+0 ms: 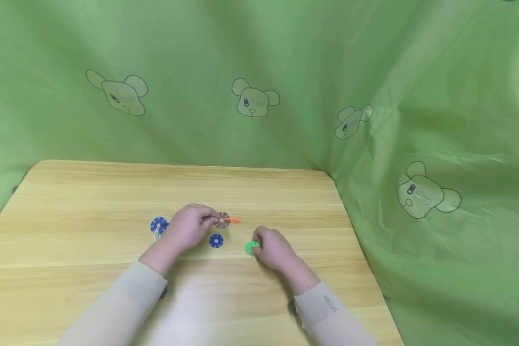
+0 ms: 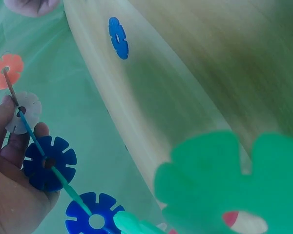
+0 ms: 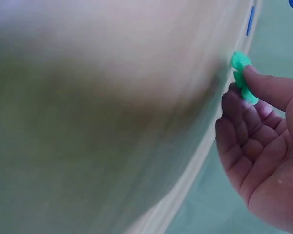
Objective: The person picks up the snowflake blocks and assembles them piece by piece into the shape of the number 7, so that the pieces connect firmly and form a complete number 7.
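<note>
My left hand (image 1: 187,227) pinches a chain of slotted plastic discs, thumb and fingers on a pale see-through disc (image 2: 31,109) that looks brownish in the head view. An orange disc (image 1: 233,220) forms the chain's right end. Dark blue discs (image 2: 63,151) and edge-on ones run back past the palm, and a large green disc (image 2: 200,161) fills the left wrist view's near corner. My right hand (image 1: 276,247) pinches a single green slotted disc (image 3: 241,80) between thumb and fingers, just above the table. Between the hands, a loose blue disc (image 1: 216,235) lies flat.
The wooden table (image 1: 91,192) has its back and right edges against a green curtain (image 1: 190,125) printed with bear faces. Part of the chain, including another blue disc (image 1: 154,221), shows left of my left wrist.
</note>
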The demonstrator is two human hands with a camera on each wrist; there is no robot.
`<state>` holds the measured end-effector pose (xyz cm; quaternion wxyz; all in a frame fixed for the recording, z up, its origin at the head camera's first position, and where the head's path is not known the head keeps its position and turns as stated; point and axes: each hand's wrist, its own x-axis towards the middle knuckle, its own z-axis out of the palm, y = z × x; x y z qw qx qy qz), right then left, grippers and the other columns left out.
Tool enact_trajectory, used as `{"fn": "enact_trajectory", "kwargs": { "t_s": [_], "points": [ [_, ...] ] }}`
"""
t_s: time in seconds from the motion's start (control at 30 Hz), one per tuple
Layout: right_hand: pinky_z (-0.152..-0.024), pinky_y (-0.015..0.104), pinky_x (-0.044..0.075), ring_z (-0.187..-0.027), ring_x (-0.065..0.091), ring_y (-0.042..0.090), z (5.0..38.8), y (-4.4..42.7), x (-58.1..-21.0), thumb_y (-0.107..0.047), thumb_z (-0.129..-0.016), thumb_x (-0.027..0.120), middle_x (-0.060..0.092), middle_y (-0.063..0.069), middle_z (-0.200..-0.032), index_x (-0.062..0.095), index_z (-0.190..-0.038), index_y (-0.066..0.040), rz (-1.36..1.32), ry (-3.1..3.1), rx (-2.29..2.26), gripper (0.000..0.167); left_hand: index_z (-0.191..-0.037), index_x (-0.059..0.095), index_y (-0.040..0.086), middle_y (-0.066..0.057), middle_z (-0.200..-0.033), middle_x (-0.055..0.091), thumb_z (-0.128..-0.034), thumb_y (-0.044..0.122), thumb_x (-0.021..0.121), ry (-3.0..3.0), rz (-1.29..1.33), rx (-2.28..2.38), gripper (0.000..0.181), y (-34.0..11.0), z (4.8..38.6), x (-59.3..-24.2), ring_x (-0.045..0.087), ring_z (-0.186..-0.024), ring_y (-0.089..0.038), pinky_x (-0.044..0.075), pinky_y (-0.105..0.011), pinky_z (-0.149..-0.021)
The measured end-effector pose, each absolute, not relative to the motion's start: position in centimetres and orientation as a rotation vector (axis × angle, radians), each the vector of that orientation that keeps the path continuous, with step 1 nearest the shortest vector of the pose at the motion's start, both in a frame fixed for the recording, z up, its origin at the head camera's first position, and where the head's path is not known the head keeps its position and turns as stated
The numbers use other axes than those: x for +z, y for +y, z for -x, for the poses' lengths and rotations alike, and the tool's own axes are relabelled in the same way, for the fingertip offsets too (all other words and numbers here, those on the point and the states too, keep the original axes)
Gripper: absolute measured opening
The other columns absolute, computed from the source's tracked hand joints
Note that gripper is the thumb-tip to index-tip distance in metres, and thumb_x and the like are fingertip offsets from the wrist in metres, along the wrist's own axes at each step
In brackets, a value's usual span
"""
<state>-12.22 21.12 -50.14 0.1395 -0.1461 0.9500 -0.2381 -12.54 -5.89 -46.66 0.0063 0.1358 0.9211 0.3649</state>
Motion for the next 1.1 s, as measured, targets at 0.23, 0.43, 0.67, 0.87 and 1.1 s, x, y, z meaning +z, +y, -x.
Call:
{"fn": "enact_trajectory", "kwargs": {
  "t_s": [0.23,0.43,0.67,0.87,1.1],
  "points": [
    [-0.073,0.031,0.057,-0.078,0.058,0.015,12.8,21.1,-49.0,-0.009,-0.091,0.083,0.061,-0.001,-0.084,0.068,-0.102,-0.008,0.362,2.693,-0.999,0.018,-0.11,0.081,0.016,-0.003,-0.112,0.078,-0.1009,0.021,0.074,2.869,-0.405,1.137,0.013,-6.1,12.4,-47.0,0.069,-0.108,-0.028,0.055,-0.053,-0.102],
    [-0.069,0.028,0.061,-0.077,0.064,0.017,13.6,20.5,-47.3,-0.001,-0.091,0.081,0.066,0.003,-0.086,0.069,-0.106,0.001,0.342,2.683,-1.27,0.019,-0.109,0.081,0.017,-0.003,-0.112,0.078,-0.1008,0.022,0.074,2.87,-0.406,1.128,0.012,-6.3,12.4,-47.3,0.069,-0.109,-0.028,0.055,-0.053,-0.103],
    [-0.069,0.037,0.066,-0.073,0.069,0.018,14.1,19.5,-46.0,0.006,-0.092,0.077,0.068,0.01,-0.085,0.067,-0.11,0.005,0.282,2.558,-1.556,0.021,-0.11,0.081,0.015,-0.003,-0.112,0.078,-0.1006,0.02,0.074,2.869,-0.415,1.126,0.012,-6.6,12.3,-47.4,0.069,-0.109,-0.029,0.055,-0.052,-0.103],
    [-0.069,0.035,0.066,-0.072,0.07,0.021,14.2,18.8,-45.7,0.007,-0.091,0.077,0.07,0.011,-0.084,0.068,-0.108,0.004,0.215,2.498,-1.616,0.019,-0.109,0.08,0.015,-0.002,-0.11,0.079,-0.1005,0.02,0.074,2.877,-0.416,1.137,0.012,-6.8,12.4,-47.5,0.069,-0.107,-0.027,0.055,-0.052,-0.102],
    [-0.072,0.037,0.066,-0.075,0.073,0.031,14.1,18.3,-45.7,0.007,-0.093,0.075,0.073,0.014,-0.085,0.069,-0.11,0.007,0.139,2.409,-1.661,0.018,-0.109,0.08,0.014,-0.003,-0.111,0.079,-0.0998,0.017,0.074,2.895,-0.436,1.156,0.011,-6.8,12.3,-47.5,0.07,-0.106,-0.028,0.056,-0.052,-0.101]
  ]
}}
